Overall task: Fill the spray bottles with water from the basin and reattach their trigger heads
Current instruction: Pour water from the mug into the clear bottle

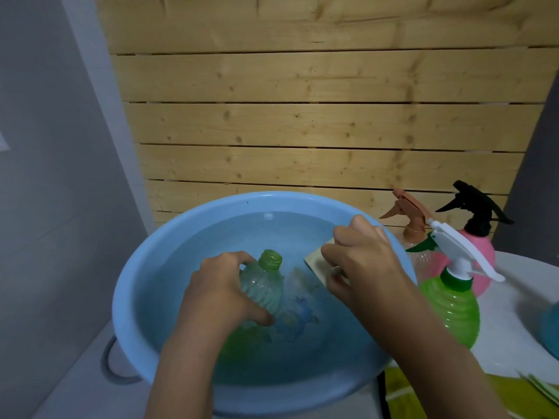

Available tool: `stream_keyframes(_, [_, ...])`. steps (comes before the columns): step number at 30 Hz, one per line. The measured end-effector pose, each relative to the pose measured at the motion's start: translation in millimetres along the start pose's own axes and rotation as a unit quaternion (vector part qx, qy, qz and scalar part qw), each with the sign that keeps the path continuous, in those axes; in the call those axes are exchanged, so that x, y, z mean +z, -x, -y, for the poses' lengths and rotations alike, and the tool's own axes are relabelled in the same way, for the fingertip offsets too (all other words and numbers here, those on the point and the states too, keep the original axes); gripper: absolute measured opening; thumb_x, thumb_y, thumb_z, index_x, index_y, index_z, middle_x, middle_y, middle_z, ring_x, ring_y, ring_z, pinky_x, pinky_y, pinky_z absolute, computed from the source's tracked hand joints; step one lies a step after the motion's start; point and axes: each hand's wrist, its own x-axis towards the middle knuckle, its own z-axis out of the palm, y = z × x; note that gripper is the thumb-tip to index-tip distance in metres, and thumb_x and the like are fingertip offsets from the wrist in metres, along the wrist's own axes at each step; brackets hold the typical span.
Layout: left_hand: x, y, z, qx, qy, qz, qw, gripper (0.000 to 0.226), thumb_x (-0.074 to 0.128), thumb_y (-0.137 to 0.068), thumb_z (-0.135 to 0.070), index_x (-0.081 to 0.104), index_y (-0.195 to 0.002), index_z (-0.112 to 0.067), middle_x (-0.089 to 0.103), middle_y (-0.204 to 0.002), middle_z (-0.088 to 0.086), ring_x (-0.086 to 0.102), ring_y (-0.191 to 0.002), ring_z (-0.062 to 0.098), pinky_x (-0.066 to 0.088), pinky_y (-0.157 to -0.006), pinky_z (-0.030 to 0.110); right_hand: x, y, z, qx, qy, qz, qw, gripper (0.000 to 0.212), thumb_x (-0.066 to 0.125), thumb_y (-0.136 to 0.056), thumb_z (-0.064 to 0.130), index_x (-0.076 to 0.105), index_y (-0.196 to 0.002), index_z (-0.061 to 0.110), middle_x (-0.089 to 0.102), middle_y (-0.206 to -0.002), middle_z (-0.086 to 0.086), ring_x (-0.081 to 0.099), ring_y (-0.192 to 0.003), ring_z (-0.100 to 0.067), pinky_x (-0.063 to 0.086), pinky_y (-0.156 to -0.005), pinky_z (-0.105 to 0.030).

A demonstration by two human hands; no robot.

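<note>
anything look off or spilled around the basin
Nothing spilled or broken shows. The left hand grips the headless green bottle tilted in the basin; that suits filling. Only the tan flat piece the right hand holds is unclear.

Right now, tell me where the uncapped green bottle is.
Head view: the uncapped green bottle sits left of centre in the blue basin, partly under water, gripped by the left hand.

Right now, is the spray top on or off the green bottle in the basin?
Off. The green bottle, gripped by the left hand, shows a bare threaded neck with no trigger head on it.
</note>
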Motion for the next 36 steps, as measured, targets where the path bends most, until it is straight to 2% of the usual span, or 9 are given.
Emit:
stream_keyframes(3, [-1,0,0,-0.004,0.0,-0.011,1.0,0.078,0.094,-0.034,-0.035,0.063,-0.105,-0.035,0.06,-0.099,-0.009,0.06,-0.094,0.017,0.052,-0.077,0.029,5,-2,-2,0.001,-0.012,0.049,0.999,0.028,0.05,-0.059,0.008,0.025,-0.053,0.02,0.028,-0.056,0.004,0.027,-0.06,-0.016,0.017,-0.05,-0.022])
stream_keyframes(8, [-3,1,-1,-0.004,0.019,-0.049,0.999,0.076,0.094,-0.032,-0.036,0.065,-0.102,-0.035,0.063,-0.095,-0.011,0.062,-0.092,0.015,0.053,-0.079,0.031,19,1,-6,0.005,-0.03,0.157,0.987,0.06,0.073,-0.021,0.0,0.023,-0.049,0.02,0.017,-0.054,0.011,0.028,-0.053,-0.015,0.001,-0.053,-0.014])
stream_keyframes(12, [-4,2,-2,-0.001,0.043,-0.069,0.997,0.075,0.094,-0.031,-0.033,0.065,-0.101,-0.034,0.064,-0.09,-0.011,0.063,-0.09,0.016,0.053,-0.08,0.031,32,9,-12,0.017,-0.031,0.19,0.981,0.079,0.073,-0.016,0.006,0.006,-0.053,0.025,-0.003,-0.056,0.01,0.023,-0.052,-0.013,-0.004,-0.053,-0.016])
stream_keyframes(14, [-5,2,-3,0.002,0.055,-0.079,0.995,0.074,0.095,-0.031,-0.032,0.066,-0.1,-0.033,0.065,-0.091,-0.011,0.064,-0.089,0.016,0.053,-0.079,0.031,32,11,-13,0.022,-0.018,0.199,0.98,0.081,0.076,-0.025,0.007,0.003,-0.055,0.025,0.002,-0.054,0.011,0.026,-0.054,-0.014,-0.001,-0.05,-0.016])
stream_keyframes(18, [-7,4,-5,0.01,0.072,-0.107,0.992,0.073,0.095,-0.031,-0.033,0.067,-0.098,-0.032,0.066,-0.09,-0.01,0.065,-0.086,0.016,0.052,-0.076,0.03,27,15,-15,0.097,-0.045,0.285,0.952,0.038,0.061,-0.072,0.01,0.028,-0.055,0.018,0.033,-0.062,0.004,0.035,-0.079,-0.021,0.019,-0.05,-0.019])
stream_keyframes(26, [-8,5,-10,0.02,0.13,-0.168,0.977,0.071,0.096,-0.03,-0.033,0.068,-0.095,-0.031,0.069,-0.09,-0.009,0.065,-0.09,0.012,0.053,-0.081,0.033,18,12,-8,0.158,-0.066,0.391,0.904,0.04,0.061,-0.085,0.027,0.03,-0.06,0.022,0.034,-0.073,0.004,0.033,-0.089,-0.017,0.029,-0.07,-0.027])
stream_keyframes(29, [-9,4,-10,0.019,0.146,-0.182,0.972,0.07,0.096,-0.029,-0.035,0.069,-0.094,-0.033,0.071,-0.091,-0.009,0.065,-0.091,0.011,0.054,-0.082,0.034,14,10,-4,0.194,-0.123,0.4,0.887,0.043,0.068,-0.082,0.042,0.038,-0.058,0.021,0.038,-0.077,0.003,0.034,-0.09,-0.015,0.033,-0.071,-0.027])
stream_keyframes(32, [-10,5,-11,0.017,0.158,-0.188,0.969,0.072,0.095,-0.028,-0.039,0.07,-0.096,-0.034,0.071,-0.093,-0.01,0.066,-0.093,0.009,0.055,-0.083,0.037,13,8,0,0.209,-0.143,0.355,0.9,0.043,0.066,-0.077,0.057,0.054,-0.064,0.018,0.037,-0.08,0.006,0.034,-0.092,-0.012,0.03,-0.073,-0.025])
stream_keyframes(36, [-13,7,-14,0.021,0.175,-0.195,0.965,0.072,0.093,-0.025,-0.047,0.07,-0.093,-0.038,0.071,-0.089,-0.013,0.066,-0.091,0.006,0.055,-0.082,0.037,11,4,4,0.208,-0.178,0.258,0.927,0.033,0.075,-0.071,0.051,0.063,-0.09,0.026,0.043,-0.093,0.014,0.039,-0.101,-0.008,0.037,-0.085,-0.024])
